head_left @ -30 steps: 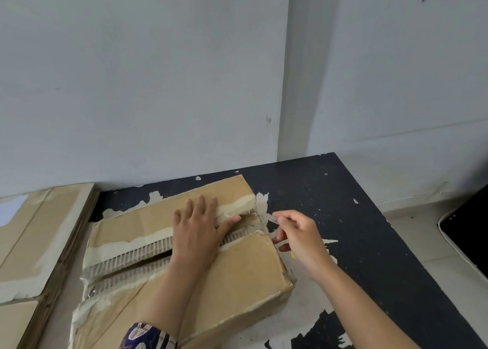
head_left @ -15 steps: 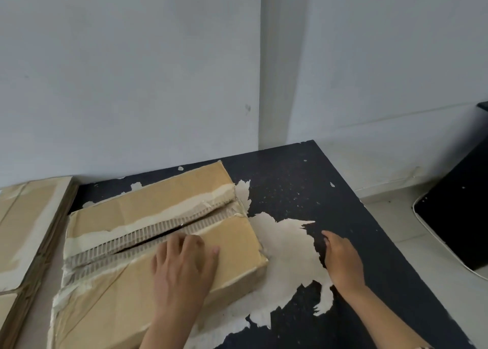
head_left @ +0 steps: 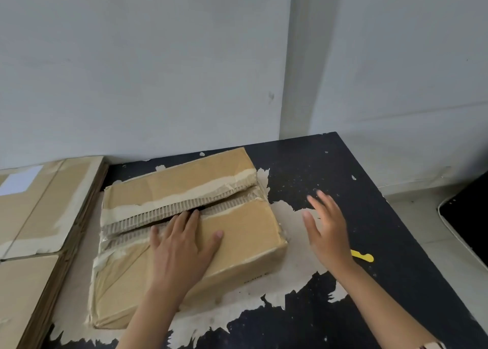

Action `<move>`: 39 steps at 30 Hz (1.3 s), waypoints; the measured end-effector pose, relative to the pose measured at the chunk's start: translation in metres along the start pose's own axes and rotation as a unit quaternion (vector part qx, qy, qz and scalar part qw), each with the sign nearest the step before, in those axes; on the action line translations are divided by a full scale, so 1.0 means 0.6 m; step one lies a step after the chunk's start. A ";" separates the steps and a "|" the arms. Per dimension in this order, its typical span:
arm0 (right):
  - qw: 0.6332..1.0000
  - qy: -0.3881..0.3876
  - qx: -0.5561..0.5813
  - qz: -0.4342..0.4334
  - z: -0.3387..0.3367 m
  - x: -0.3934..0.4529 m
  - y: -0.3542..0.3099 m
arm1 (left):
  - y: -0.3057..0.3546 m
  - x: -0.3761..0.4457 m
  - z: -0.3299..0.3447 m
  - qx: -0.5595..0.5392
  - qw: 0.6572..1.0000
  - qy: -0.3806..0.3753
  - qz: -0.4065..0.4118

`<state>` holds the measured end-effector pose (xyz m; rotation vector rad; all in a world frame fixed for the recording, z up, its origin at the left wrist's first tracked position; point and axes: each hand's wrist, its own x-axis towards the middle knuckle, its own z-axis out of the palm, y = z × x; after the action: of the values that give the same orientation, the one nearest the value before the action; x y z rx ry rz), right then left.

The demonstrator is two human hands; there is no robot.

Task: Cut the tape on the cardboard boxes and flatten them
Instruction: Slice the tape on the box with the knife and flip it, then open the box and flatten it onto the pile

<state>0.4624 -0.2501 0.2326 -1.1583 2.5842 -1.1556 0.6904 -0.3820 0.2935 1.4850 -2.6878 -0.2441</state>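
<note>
A brown cardboard box lies on the black, peeling table, its two top flaps parted along a slit seam with torn pale tape. My left hand rests flat on the near flap, fingertips at the seam. My right hand hovers just right of the box with its fingers spread and nothing in it. A small yellow cutter lies on the table beside my right wrist, partly hidden by it.
Flattened cardboard sheets are stacked along the left. A grey wall stands close behind the table. The table's right edge drops to a pale floor, where a dark object sits.
My right hand set the yellow cutter on the table, lifted off it and moved towards the box. My left hand slid from the seam onto the near flap.
</note>
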 end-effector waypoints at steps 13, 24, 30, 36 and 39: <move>0.919 -0.108 -0.145 -0.349 0.020 0.131 -0.195 | -0.049 0.017 -0.006 -0.011 0.987 0.050 0.153; 0.953 0.000 -0.200 -0.230 -0.033 0.219 -0.240 | -0.061 0.093 -0.126 -0.012 0.923 0.227 0.310; 0.943 0.001 -0.274 -0.188 -0.058 0.237 -0.212 | -0.144 0.095 -0.186 0.011 0.941 0.252 0.224; 0.919 -0.040 -0.381 -0.091 -0.039 0.252 -0.183 | -0.213 0.056 -0.172 0.112 0.987 -0.010 0.116; 0.917 -0.087 -0.384 -0.065 -0.009 0.242 -0.176 | -0.211 0.057 -0.164 0.101 0.982 -0.134 0.083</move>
<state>0.4211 -0.3894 0.3384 -1.4713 2.9071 0.0260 0.7905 -0.4878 0.3685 1.3504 -3.1153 -0.1773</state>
